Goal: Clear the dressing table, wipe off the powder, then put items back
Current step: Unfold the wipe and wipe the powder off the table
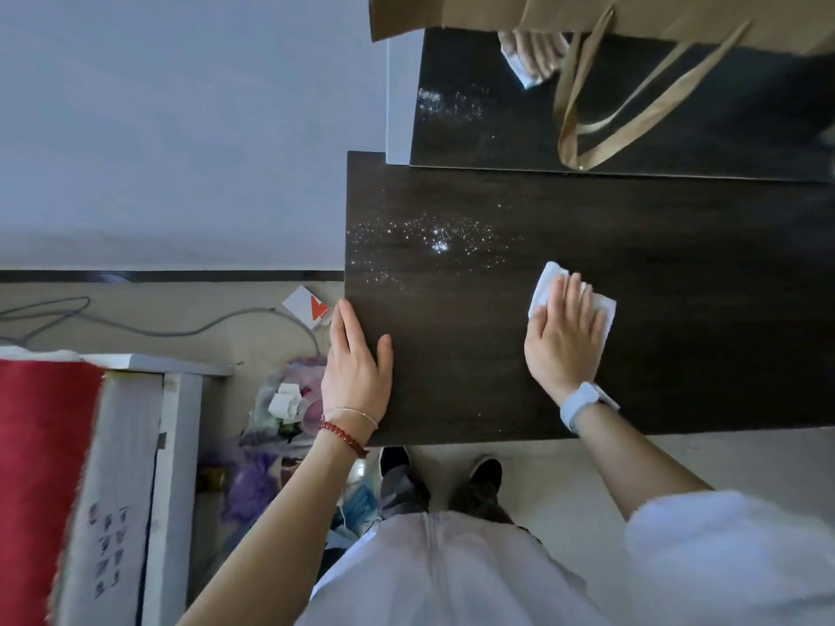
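Note:
The dark wooden dressing table [677, 354] fills the middle and right. White powder [433, 239] is scattered over its far left part. My right hand [565, 336] lies flat with straight fingers on a white tissue [549, 282], pressing it onto the tabletop to the right of the powder. My left hand [357, 368] rests open on the table's left edge, thumb on top. No other items stand on the table surface in view.
A mirror [587, 124] stands at the back of the table and reflects the powder and my hand. A brown paper bag [632, 15] with ribbon handles hangs over it. Left of the table, a bin of trash [289, 408], a cable [135, 327] and a white box [135, 467] occupy the floor.

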